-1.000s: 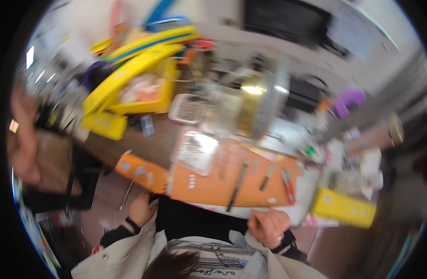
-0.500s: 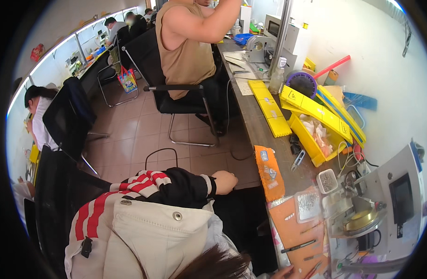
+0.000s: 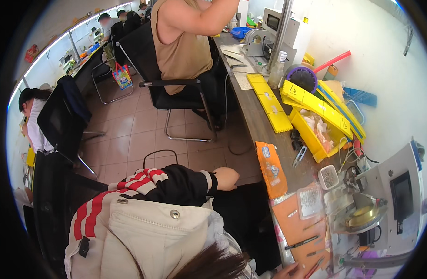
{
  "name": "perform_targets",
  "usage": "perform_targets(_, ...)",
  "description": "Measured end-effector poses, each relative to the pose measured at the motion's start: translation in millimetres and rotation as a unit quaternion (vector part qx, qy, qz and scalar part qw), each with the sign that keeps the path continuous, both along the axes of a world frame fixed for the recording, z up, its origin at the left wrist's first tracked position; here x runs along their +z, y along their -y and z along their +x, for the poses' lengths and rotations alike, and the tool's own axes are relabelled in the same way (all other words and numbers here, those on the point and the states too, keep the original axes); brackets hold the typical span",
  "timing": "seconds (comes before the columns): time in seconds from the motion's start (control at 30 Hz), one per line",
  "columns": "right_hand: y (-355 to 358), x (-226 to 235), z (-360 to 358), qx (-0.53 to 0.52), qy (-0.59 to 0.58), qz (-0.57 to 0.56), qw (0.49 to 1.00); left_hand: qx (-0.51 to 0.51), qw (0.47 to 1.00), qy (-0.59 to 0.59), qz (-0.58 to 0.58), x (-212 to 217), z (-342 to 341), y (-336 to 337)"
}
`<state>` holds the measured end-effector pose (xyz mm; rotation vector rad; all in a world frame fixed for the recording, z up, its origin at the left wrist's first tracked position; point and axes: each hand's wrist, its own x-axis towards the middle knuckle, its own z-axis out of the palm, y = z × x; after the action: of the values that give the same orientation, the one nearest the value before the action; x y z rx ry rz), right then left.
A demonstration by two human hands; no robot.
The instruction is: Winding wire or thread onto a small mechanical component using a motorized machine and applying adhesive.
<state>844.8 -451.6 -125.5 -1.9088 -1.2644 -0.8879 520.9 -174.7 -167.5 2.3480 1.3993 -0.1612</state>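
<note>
Holding the same sideways view as half a second ago, left hand (image 3: 226,178) stays loosely curled, empty, near the orange tray (image 3: 271,168). Right hand (image 3: 288,271) barely shows beside the orange mat (image 3: 297,228); grip cannot be told.

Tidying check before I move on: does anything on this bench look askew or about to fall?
Yes. The orange tray sits at the very front edge of the bench, seemingly overhanging it, close to the left hand. The yellow bin looks overfilled, with yellow strips stacked crookedly across it.
</note>
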Motion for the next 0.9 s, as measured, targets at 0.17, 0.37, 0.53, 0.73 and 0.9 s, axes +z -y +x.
perform_targets(0.17,13,3,-6,-0.021,-0.12,-0.089,0.989,0.04,0.997,0.06,-0.023,0,-2,1)
perform_targets(0.37,1,-11,2,0.051,-0.078,0.042,0.995,-0.01,0.998,0.062,-0.021,0,-2,-3)
perform_targets(0.53,2,3,3,0.054,-0.121,-0.069,0.989,-0.071,0.996,0.035,-0.033,6,-9,-15)
perform_targets(0.73,-3,18,1,0.023,-0.12,-0.111,0.986,-0.142,0.986,0.024,-0.088,8,-13,-29)
perform_targets(0.9,4,21,3,0.039,-0.164,-0.147,0.975,-0.102,0.991,0.055,-0.061,10,-7,-15)
